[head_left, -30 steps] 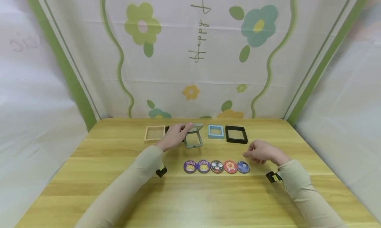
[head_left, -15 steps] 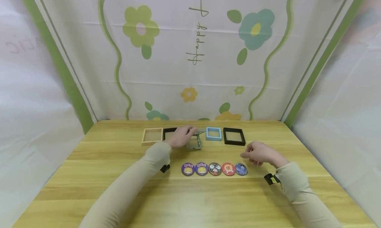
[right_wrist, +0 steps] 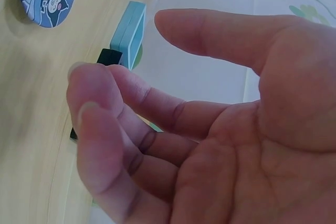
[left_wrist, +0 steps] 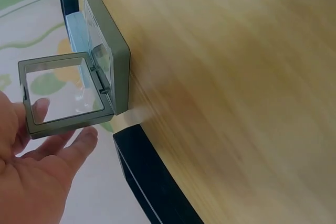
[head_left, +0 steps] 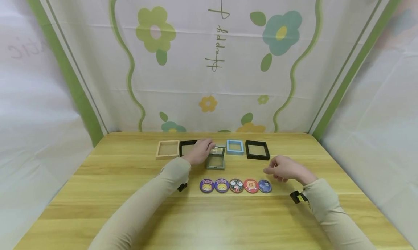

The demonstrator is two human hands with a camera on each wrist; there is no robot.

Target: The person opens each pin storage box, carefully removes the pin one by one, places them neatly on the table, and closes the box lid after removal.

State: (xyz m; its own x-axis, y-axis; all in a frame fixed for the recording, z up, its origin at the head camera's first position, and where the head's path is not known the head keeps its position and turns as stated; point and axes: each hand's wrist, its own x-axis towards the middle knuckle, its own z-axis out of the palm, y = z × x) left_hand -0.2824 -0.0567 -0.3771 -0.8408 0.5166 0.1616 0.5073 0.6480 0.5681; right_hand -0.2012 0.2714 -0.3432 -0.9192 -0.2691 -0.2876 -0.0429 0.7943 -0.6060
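Note:
My left hand (head_left: 200,152) is at the raised lid of a grey-green hinged display case (head_left: 215,167) in the back row. In the left wrist view the lid (left_wrist: 71,128) stands swung away from the base (left_wrist: 122,66). One fingertip shows through its clear window, and other fingers lie loosely along its lower edge. Beside a blue button badge (head_left: 265,186) my right hand (head_left: 285,168) hovers. Its thumb and fingers are apart and loosely bent, with nothing between them (right_wrist: 210,108). Two purple badges (head_left: 207,185), a dark green one (head_left: 236,185) and a red one (head_left: 250,185) complete that row.
Along the back stand a light wood frame (head_left: 167,156), a black frame (head_left: 180,148) partly covered by my left hand, a light blue frame (head_left: 234,152) and another black frame (head_left: 257,157). They rest on a wood-grain table (head_left: 209,221). A printed curtain (head_left: 186,76) hangs behind.
My left hand has moved right, and the case's lid has swung farther back. The case has shifted slightly toward me. My right hand and the badges have stayed put.

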